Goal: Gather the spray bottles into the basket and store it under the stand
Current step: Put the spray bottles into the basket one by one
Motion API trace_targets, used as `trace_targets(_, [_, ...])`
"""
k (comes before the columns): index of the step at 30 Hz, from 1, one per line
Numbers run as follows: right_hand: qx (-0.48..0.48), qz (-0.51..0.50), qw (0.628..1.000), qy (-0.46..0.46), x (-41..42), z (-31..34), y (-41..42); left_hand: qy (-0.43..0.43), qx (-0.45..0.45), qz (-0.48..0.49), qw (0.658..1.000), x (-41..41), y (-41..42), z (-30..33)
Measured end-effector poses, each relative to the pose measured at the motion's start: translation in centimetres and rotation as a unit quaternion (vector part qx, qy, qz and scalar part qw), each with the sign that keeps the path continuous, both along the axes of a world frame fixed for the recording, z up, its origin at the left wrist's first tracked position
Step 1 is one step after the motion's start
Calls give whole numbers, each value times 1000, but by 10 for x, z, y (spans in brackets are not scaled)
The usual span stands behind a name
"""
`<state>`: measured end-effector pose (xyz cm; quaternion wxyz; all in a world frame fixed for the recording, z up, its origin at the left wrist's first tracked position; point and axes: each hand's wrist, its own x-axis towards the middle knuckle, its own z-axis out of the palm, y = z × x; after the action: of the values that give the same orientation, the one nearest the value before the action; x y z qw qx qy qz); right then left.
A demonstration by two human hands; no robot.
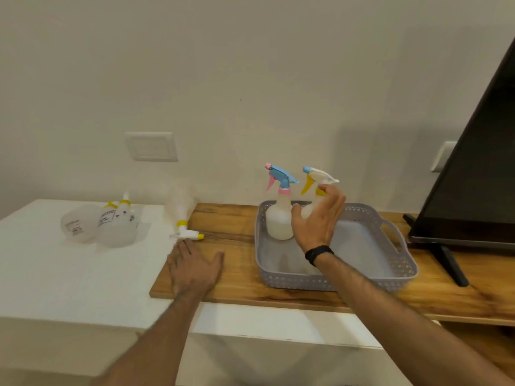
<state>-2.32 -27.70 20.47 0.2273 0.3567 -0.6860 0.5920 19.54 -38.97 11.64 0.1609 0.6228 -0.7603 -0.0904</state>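
Two bottles in basket; three outside, left hand nearest the next.

Left hand (193, 263) lay flat and open on the wooden stand top (231, 263), empty, fingertips just short of the tipped bottle (182, 215), whose long axis ran away toward the wall, nozzle nearest. Right hand (317, 218), loosely spread, rested against the yellow-trigger bottle (315, 190) upright in the basket (334, 280); grip uncertain. Two more bottles (111, 224) lay far left.

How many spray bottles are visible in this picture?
5. Two stand upright in the basket: the blue-headed bottle and the white-headed bottle. The slim bottle lies at the board's edge. Two round bottles lie on the white surface.
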Motion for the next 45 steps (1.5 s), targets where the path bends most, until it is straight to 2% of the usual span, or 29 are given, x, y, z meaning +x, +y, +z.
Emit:
trace_targets(2, [35, 82, 995, 43, 29, 6, -6, -6, 25, 26, 999, 0, 1, 0])
trace_targets(4, [105, 187, 975, 67, 58, 11, -17, -15, 46, 37, 998, 5, -3, 0])
trace_targets(6, [204, 282, 935, 69, 85, 12, -31, -20, 44, 12, 999, 17, -14, 3])
trace_targets(8, [298, 331, 893, 62, 109, 6, -52, -14, 25, -6, 1000, 32, -25, 1])
trace_targets(10, [352, 344, 870, 35, 131, -3, -76, -35, 9, 0, 999, 39, -31, -1])
trace_targets(12, [397, 338, 853, 13, 146, -14, -102, -60, 31, 3, 998, 38, -34, 0])
trace_targets(18, [507, 303, 801, 100, 162, -48, -165, -49, 55, -4, 997, 39, -35, 5])
trace_targets(22, [507, 315, 795, 108, 154, -57, -174, -37, 50, 17, 998, 37, -31, 5])
trace_targets(24, [490, 324, 803, 96, 148, -58, -170, -21, 42, 25, 999, 37, -30, 5])
trace_targets(28, [395, 297, 863, 110, 137, -41, -163, 32, 48, 30, 998, 39, -30, 7])
trace_targets(31, [264, 288, 914, 107, 127, -6, -156, 59, 37, 30, 997, 40, -32, 3])
trace_targets(33, [186, 305, 931, 70, 121, 21, -147, 86, 44, 29, 995, 40, -32, 2])
trace_targets(37, [107, 347, 930, -59, 110, 62, -119, 148, 53, 12, 988, 41, -25, 14])
trace_targets(40, [107, 347, 922, -136, 102, 76, -96, 242, 50, -34, 968, 45, -5, 21])
trace_targets(42, [135, 373, 903, -166, 96, 83, -82, 341, 99, -94, 930, 45, 8, 23])
trace_targets(45, [140, 437, 859, -228, 91, 88, -60, 435, 206, -164, 861, 38, 29, 29])
